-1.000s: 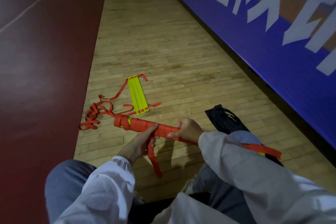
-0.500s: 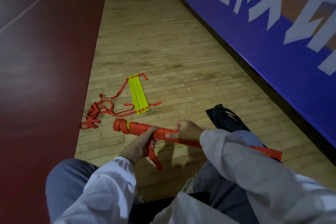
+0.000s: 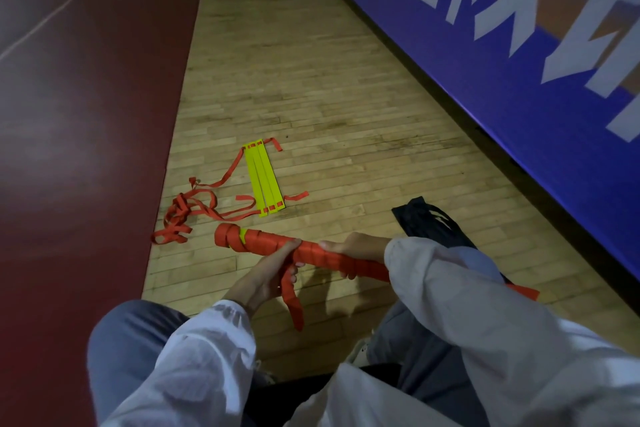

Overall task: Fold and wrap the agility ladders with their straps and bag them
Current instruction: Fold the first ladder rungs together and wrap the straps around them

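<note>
Our left hand [image 3: 266, 279] is curling round the wrapped ladder bundle [image 3: 259, 243] and pinching its loose strap tail [image 3: 292, 305], which is hanging shorter than a second ago. Our right hand [image 3: 349, 251] is clamping the bundle just beside the left, both barely shifted over the last half second. We are holding the bundle above the wooden floor [image 3: 346, 114]. Beyond, the second ladder [image 3: 265, 180] is lying flat, its tangled straps [image 3: 180, 218] trailing left, and the black bag [image 3: 429, 224] is lying near our right sleeve.

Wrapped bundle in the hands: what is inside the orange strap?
Near one end of the wrapped bundle a yellow rung patch shows. The orange strap, left hand and right hand cover the rest.
</note>
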